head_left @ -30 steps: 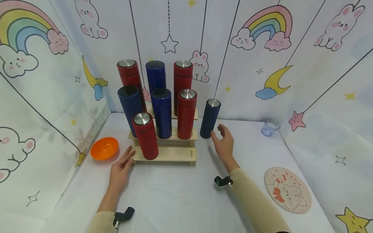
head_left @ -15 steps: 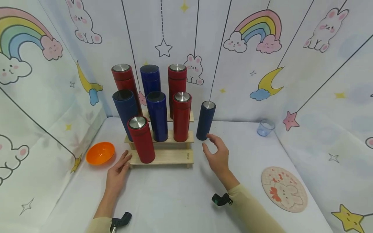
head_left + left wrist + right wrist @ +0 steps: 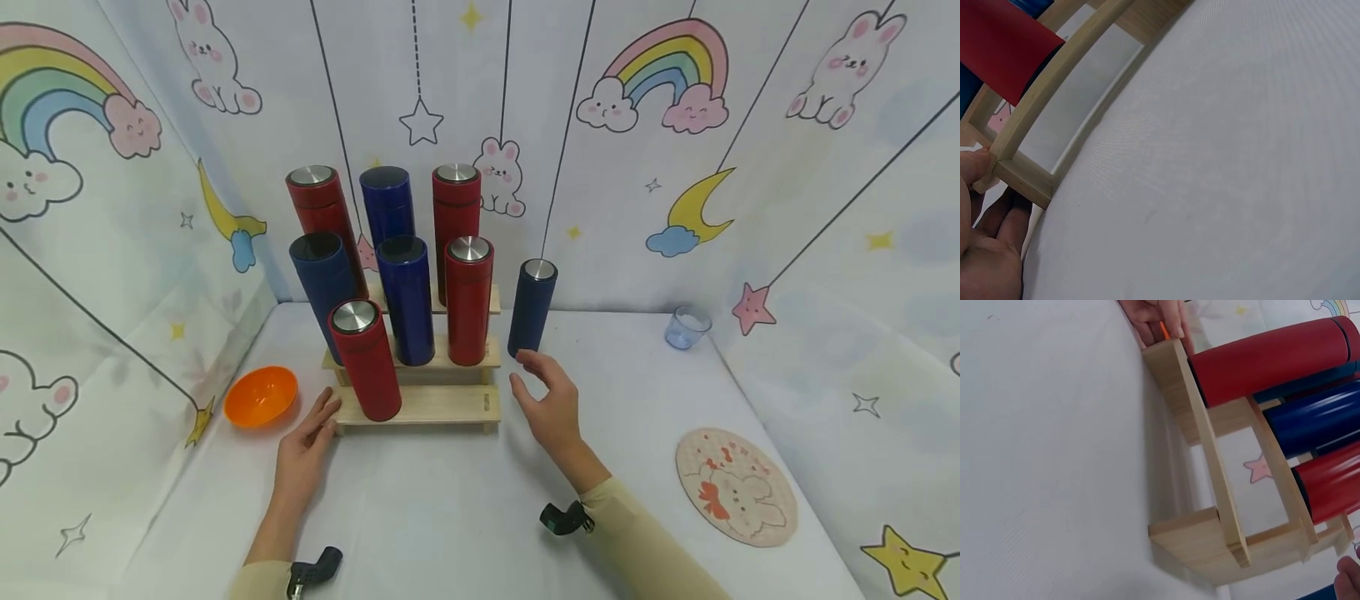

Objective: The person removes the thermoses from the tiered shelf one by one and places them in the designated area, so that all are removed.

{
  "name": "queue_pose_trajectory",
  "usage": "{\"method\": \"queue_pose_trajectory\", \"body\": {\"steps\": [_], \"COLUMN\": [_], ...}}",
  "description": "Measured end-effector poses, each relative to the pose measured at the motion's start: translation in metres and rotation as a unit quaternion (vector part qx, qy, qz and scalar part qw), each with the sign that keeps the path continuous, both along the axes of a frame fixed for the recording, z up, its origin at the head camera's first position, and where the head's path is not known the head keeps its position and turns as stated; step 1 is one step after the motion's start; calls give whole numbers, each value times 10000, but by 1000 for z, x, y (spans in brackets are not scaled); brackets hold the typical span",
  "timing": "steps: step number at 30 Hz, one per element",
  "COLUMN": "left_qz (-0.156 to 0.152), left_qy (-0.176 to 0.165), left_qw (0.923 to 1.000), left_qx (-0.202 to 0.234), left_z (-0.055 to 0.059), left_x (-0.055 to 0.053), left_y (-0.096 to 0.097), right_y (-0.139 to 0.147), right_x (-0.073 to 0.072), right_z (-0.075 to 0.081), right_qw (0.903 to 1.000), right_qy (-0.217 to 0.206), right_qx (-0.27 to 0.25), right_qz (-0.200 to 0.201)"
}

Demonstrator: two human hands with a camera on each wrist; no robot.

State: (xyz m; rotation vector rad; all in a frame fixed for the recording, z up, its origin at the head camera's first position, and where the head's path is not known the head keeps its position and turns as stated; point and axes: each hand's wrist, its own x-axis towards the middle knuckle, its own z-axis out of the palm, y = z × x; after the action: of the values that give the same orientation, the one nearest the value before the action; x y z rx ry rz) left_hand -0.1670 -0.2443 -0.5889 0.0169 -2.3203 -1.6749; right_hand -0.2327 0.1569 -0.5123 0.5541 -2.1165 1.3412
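In the head view, a three-step wooden rack (image 3: pixel 442 404) bears several red and blue thermos flasks. One red flask (image 3: pixel 366 362) stands at the left of its lowest step. My left hand (image 3: pixel 300 450) holds that step's left end; the left wrist view has thumb and fingers about the corner (image 3: pixel 1019 178). Right of the rack a navy flask (image 3: pixel 533 307) with a steel lid stands on the table. My right hand (image 3: pixel 553 408) is just in front of its base, fingers loosely curved and thumb apart, holding nothing. Only its fingertips (image 3: pixel 1349 578) enter the right wrist view.
An orange bowl (image 3: pixel 261 397) sits left of the rack, near my left hand. At the back right stands a small clear blue cup (image 3: pixel 686 327). A round rabbit-print mat (image 3: pixel 737 487) lies at the right edge. Patterned cloth walls (image 3: pixel 615 192) enclose the table's back and sides.
My right hand has come away from the side of the navy flask, toward me and slightly left. My left hand stays at the rack's end. The head view has shifted a little.
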Motion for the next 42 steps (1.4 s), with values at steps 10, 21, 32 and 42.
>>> {"method": "queue_pose_trajectory", "body": {"steps": [10, 21, 32, 42], "left_qz": [-49, -97, -103, -56], "left_qy": [68, 115, 100, 98], "left_qw": [9999, 9996, 9996, 9996], "left_qx": [97, 249, 237, 272], "left_z": [3, 3, 4, 3], "left_x": [-1, -2, -1, -1], "left_y": [0, 1, 0, 1], "right_y": [-23, -39, -46, -49], "right_x": [-11, -39, -55, -63], "right_z": [16, 29, 42, 44], "right_qw": [9980, 9968, 9931, 9896], "right_qy": [177, -394, -778, -1030], "right_qx": [-335, -50, -40, -72], "right_qz": [507, 689, 872, 999]}}
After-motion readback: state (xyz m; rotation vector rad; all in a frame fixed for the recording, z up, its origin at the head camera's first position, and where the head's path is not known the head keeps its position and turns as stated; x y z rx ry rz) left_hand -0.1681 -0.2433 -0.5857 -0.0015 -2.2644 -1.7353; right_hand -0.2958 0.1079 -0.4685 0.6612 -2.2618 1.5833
